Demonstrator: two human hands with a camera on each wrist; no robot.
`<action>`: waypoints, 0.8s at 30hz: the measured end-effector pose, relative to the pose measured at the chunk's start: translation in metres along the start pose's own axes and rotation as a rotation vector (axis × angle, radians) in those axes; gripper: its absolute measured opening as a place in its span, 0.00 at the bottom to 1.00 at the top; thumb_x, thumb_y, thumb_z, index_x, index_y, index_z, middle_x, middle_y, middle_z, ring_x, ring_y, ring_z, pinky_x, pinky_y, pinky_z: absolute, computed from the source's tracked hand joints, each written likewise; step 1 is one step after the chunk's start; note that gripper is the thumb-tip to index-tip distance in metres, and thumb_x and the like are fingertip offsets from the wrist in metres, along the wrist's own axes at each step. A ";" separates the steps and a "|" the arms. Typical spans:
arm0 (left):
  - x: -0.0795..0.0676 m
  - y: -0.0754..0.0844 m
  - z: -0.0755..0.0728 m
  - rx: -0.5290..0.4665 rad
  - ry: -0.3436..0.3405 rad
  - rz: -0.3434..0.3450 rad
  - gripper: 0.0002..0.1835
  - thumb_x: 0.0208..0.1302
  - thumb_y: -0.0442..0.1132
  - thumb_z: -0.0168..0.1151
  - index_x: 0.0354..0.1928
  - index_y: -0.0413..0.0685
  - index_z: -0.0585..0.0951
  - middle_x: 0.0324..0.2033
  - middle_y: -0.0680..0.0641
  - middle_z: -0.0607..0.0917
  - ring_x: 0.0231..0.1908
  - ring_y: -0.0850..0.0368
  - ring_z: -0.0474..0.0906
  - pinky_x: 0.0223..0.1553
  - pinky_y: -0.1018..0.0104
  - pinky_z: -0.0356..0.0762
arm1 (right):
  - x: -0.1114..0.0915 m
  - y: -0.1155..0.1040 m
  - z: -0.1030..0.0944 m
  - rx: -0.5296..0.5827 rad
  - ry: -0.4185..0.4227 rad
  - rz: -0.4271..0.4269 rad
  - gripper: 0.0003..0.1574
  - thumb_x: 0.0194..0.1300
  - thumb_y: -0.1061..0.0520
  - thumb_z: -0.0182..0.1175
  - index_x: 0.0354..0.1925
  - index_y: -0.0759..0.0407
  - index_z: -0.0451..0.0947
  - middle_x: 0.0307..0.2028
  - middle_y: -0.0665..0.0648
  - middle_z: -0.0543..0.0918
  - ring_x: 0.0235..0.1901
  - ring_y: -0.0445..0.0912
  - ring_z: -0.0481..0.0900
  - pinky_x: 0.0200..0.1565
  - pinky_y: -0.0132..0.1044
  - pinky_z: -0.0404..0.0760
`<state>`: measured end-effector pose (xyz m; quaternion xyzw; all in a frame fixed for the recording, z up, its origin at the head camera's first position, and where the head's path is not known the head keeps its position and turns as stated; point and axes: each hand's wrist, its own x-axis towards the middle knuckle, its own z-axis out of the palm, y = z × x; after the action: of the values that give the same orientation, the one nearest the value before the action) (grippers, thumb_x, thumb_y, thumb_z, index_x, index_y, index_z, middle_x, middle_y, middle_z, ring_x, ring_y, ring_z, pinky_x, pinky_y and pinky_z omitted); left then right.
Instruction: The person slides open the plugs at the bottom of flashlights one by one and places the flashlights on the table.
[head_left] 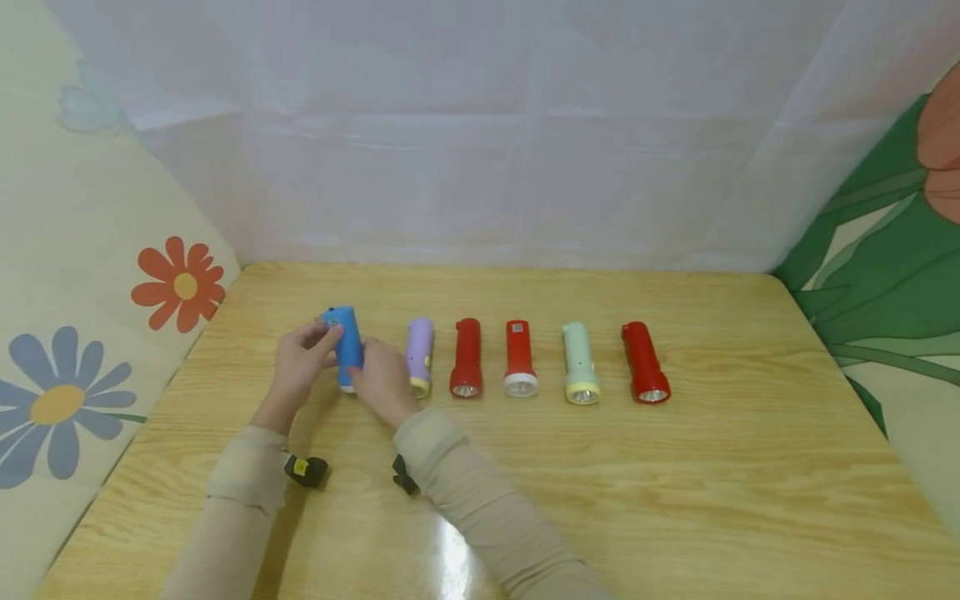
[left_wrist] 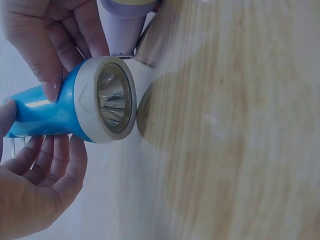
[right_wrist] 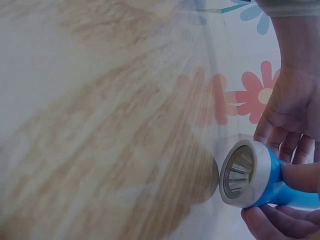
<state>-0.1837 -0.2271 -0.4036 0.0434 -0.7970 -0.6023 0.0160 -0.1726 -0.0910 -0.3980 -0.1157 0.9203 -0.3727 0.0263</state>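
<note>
Flashlight [head_left: 350, 344] of blue plastic, white-rimmed, stands between left hand [head_left: 302, 360] and right hand [head_left: 385, 380], on the left part of the wood-grained tabletop [head_left: 750, 467]. Long axis steeply tilted, lens end lowest; I cannot confirm tabletop contact. Neither hand is nearer: both grasp it, left higher, right lower opposite.

A glossy wood-grain table [head_left: 750, 483] spans the lower half of the frame. Across its middle lie, left to right, a purple flashlight [head_left: 421, 337], a dark red flashlight [head_left: 468, 352], a white-rimmed red flashlight [head_left: 519, 354], a mint-green flashlight [head_left: 578, 354] and a second dark red flashlight [head_left: 643, 358].
</note>
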 end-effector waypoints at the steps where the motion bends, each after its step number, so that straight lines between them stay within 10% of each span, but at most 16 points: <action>1: 0.000 0.000 0.000 -0.005 -0.001 -0.013 0.32 0.64 0.50 0.53 0.57 0.26 0.66 0.53 0.31 0.70 0.36 0.70 0.74 0.37 0.71 0.78 | 0.000 0.000 0.000 -0.011 -0.001 0.000 0.19 0.58 0.54 0.62 0.46 0.63 0.75 0.36 0.56 0.82 0.34 0.43 0.81 0.33 0.27 0.77; 24: 0.011 0.003 0.004 0.135 -0.071 -0.106 0.32 0.66 0.51 0.49 0.57 0.27 0.67 0.51 0.29 0.72 0.35 0.62 0.76 0.38 0.71 0.78 | 0.001 0.000 -0.005 -0.049 -0.042 -0.041 0.10 0.61 0.55 0.58 0.25 0.57 0.72 0.17 0.47 0.70 0.17 0.38 0.68 0.19 0.25 0.66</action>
<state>-0.1953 -0.2239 -0.4024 0.0651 -0.8325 -0.5482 -0.0473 -0.1739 -0.0880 -0.3941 -0.1430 0.9258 -0.3481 0.0349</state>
